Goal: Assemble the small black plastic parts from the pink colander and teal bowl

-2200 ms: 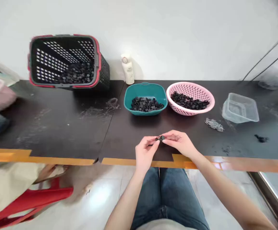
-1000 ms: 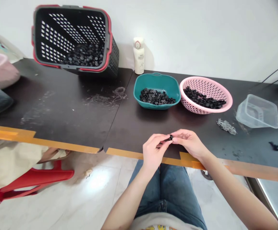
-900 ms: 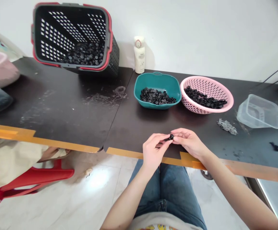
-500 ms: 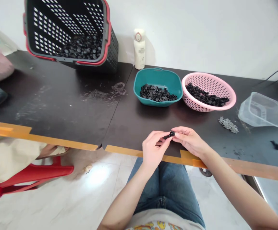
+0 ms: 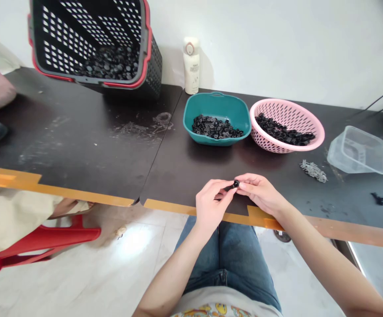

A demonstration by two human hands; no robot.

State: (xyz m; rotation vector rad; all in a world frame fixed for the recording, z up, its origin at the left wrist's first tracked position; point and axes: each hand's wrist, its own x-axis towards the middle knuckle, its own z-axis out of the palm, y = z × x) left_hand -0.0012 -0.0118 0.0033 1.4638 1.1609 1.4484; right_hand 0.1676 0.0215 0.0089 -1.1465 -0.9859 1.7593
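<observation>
My left hand [image 5: 211,204] and my right hand [image 5: 260,193] meet over the near edge of the black table [image 5: 112,145]. Both pinch one small black part [image 5: 235,183] between their fingertips. Behind them stands a teal bowl [image 5: 216,105] with several small black round parts. Beside it, to the right, a pink perforated basket [image 5: 287,115] also holds several black parts.
A black crate with a red rim [image 5: 92,39] leans tilted at the back left, black parts inside. A white bottle [image 5: 191,66] stands by the wall. At the right are a clear plastic container [image 5: 358,150] and a small grey pile [image 5: 313,171]. A red stool [image 5: 42,242] is below left.
My hands stay together on the small black part, with only slight finger shifts. The view has tipped down and turned slightly, so the table objects sit differently in the frame.
</observation>
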